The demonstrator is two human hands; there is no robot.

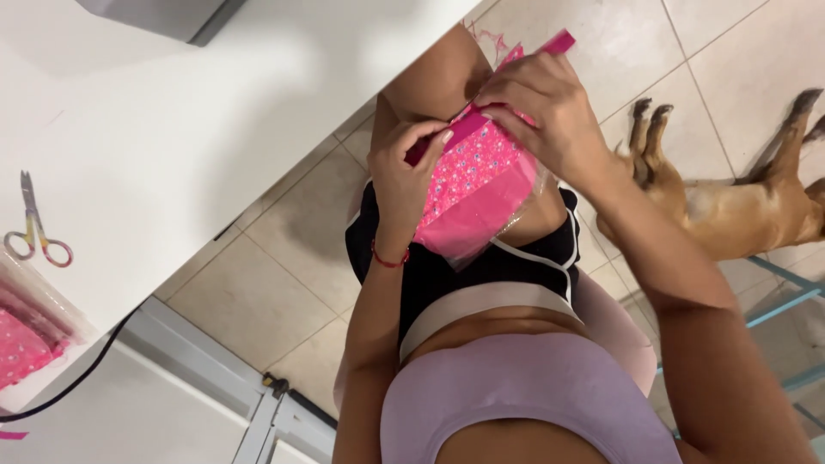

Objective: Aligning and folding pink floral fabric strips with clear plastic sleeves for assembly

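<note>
Both hands work close together over the person's lap, clamped on the same thing: a clear plastic bag (481,193) filled with folded pink fabric, part of it printed with small pale flowers and part of it plain. The left hand (402,176) grips the bag's upper left edge, thumb on top and fingers curled round the side, a thin red bracelet (388,258) circling its wrist just below. The right hand (541,107) pinches the top of the bag from above, its fingertips bunched on a plain pink strip (481,120) that runs slantwise along the bag's mouth and sticks out past the knuckles to the upper right. The two hands sit just beside each other, their fingertips nearly meeting on that strip. The bag rests between them and hangs down toward the body, its lower clear edge lying against black shorts (447,275) with white piping. Below the hands comes a lilac top (524,395). To the right of the right forearm, a tan dog (739,215) lies stretched on the tiled floor (284,258), paws pointing up toward the right hand's side. Well to the left of the left hand spreads a white table (172,129); on its far left edge lie small scissors (34,232) with iridescent handles, and below them another clear packet of pink flowered fabric (21,348). A black cable (77,378) trails under the table's edge.
</note>
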